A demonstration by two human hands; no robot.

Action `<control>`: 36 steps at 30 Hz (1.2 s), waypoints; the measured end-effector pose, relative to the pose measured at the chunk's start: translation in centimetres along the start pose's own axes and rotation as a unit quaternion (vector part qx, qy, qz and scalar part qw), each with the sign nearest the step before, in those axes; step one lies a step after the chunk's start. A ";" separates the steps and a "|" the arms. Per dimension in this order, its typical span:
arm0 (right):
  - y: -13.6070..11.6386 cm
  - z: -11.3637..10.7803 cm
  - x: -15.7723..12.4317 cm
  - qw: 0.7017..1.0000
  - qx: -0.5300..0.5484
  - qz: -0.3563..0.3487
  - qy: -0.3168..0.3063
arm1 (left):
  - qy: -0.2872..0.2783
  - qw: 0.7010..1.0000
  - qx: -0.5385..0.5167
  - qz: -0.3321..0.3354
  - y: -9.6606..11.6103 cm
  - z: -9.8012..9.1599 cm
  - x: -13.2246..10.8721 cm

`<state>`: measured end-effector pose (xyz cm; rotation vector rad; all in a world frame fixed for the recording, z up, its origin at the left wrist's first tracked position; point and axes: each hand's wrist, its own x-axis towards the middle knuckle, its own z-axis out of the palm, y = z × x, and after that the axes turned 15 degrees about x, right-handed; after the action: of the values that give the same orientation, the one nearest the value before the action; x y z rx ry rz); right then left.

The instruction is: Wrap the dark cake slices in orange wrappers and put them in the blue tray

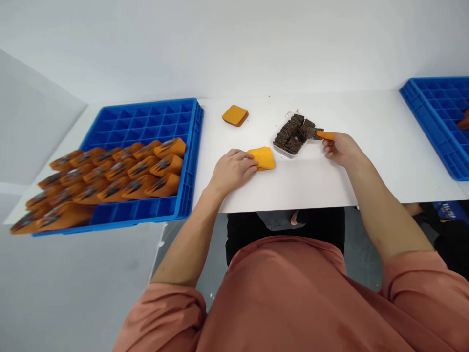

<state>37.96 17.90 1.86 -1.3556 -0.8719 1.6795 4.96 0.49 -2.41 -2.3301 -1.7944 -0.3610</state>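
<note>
My left hand rests on the white table with its fingers and thumb closed on the left edge of a yellow-orange pouch. Between the fingertips of my right hand, one of which wears an orange finger cot, is a thin dark brown flat piece. That piece is at the right edge of a clear plastic tray. Rows of similar dark flat pieces fill the tray. Whether the pouch's mouth is open is hard to make out.
A small stack of orange pouches lies behind my left hand. To the left stands a blue divided crate, its front rows holding several orange pouches with dark contents. Another blue crate sits at the far right. The table's front edge is near my body.
</note>
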 end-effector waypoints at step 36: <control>6.2 3.8 -15.4 0.923 0.179 0.073 -0.332 | 0.106 0.788 -0.576 -0.192 9.8 -6.2 -4.5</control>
<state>35.03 1.23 3.83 -0.6062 -0.7728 2.3369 12.87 -7.95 2.30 -2.2012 -2.2269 -2.2147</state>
